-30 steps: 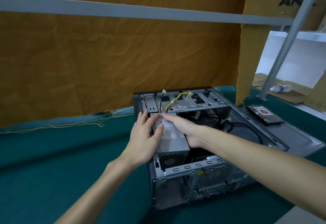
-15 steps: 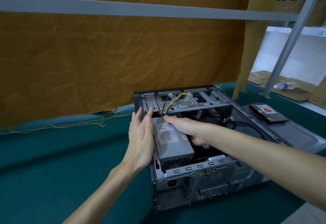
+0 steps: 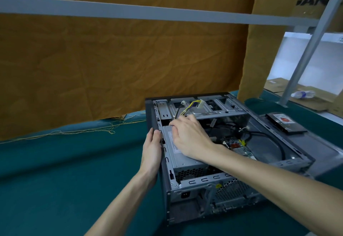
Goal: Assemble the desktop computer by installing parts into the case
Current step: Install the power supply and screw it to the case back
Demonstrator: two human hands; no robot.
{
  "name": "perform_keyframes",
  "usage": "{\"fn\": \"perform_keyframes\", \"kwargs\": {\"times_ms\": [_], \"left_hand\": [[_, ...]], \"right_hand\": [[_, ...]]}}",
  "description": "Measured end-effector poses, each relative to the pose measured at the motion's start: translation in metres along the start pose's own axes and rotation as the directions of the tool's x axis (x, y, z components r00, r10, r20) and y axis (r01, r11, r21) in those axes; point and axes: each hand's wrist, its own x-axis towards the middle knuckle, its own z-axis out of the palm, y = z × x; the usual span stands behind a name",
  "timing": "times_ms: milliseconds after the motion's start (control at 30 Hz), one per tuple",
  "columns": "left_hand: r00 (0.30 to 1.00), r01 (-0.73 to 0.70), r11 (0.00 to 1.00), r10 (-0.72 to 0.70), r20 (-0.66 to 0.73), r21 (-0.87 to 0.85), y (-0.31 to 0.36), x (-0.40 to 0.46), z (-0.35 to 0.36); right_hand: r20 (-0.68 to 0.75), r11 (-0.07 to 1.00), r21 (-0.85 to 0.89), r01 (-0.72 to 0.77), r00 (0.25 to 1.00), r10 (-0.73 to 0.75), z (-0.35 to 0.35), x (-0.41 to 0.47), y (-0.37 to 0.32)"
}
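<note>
1. Head view: computer case (image 3: 289, 154) lies open on the green desk (image 3: 55, 180), power supply (image 3: 185, 163) seated inside its near-left corner.
2. Left hand (image 3: 151, 152), fingers straight, presses the case's outer wall.
3. Right hand (image 3: 189, 137) rests atop the power supply, fingers loosely bent, gripping nothing.

Teal cloth tabletop (image 3: 55, 180), softly creased, running wide to the left. Behind it, a wrinkled mustard-brown fabric backdrop (image 3: 111, 59), hem frayed, loose yellow threads (image 3: 83, 131) trailing onto the teal. Across the upper backdrop, a grey horizontal metal bar (image 3: 130, 12); at right, a slanted grey metal post (image 3: 306, 50). Beyond the post, a white panel (image 3: 324, 65), flattened cardboard (image 3: 315, 96) and a plastic bottle (image 3: 302, 94) lying on its side. Dim, even light.
</note>
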Motion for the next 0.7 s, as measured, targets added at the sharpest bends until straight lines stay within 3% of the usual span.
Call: {"fn": "perform_keyframes", "kwargs": {"times_ms": [133, 367, 533, 700], "left_hand": [[1.000, -0.001, 1.000, 0.001, -0.014, -0.002, 0.001, 0.001, 0.001], [0.997, -0.079, 0.993, 0.080, -0.013, 0.089, 0.006, -0.004, -0.001], [0.992, -0.113, 0.992, 0.116, -0.054, 0.060, 0.009, -0.008, -0.001], [0.989, -0.138, 0.986, 0.142, -0.044, 0.089, 0.012, -0.010, -0.002]], "right_hand": [[0.124, 0.981, 0.130, -0.142, 0.984, 0.126, -0.003, 0.002, -0.002], [0.071, 0.988, 0.019, -0.156, 0.985, 0.155, -0.004, -0.003, -0.005], [0.132, 0.981, -0.066, -0.181, 0.973, 0.188, -0.002, 0.009, -0.027], [0.124, 0.968, 0.192, -0.161, 0.982, 0.139, -0.008, -0.003, -0.014]]}}
